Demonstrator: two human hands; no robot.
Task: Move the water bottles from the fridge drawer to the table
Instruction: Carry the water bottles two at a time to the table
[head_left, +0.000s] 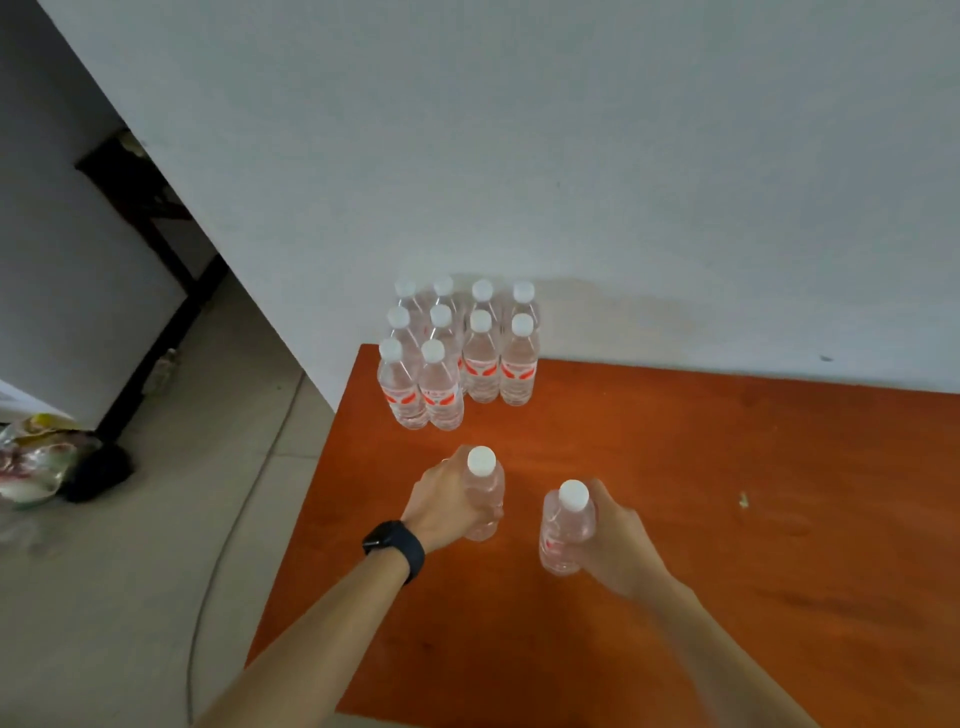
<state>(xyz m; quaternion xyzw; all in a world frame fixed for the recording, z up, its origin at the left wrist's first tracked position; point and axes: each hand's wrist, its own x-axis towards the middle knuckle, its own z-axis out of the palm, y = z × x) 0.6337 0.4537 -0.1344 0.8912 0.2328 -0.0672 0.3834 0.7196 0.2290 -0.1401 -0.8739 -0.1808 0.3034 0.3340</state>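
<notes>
As left hand grips left bottle, right hand grips right bottle

Left hand grips bottle, right hand second bottle, seemingly on table.

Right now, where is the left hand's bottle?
Head view: the left hand's bottle is near the table's left edge, before the bottle group, beside the right hand's bottle.

The orange desk carries 10 capped water bottles, upright in a tight cluster at its far left corner (red labels). Nearer, a left bottle and a right bottle are upright, well apart from a pale speck.
</notes>
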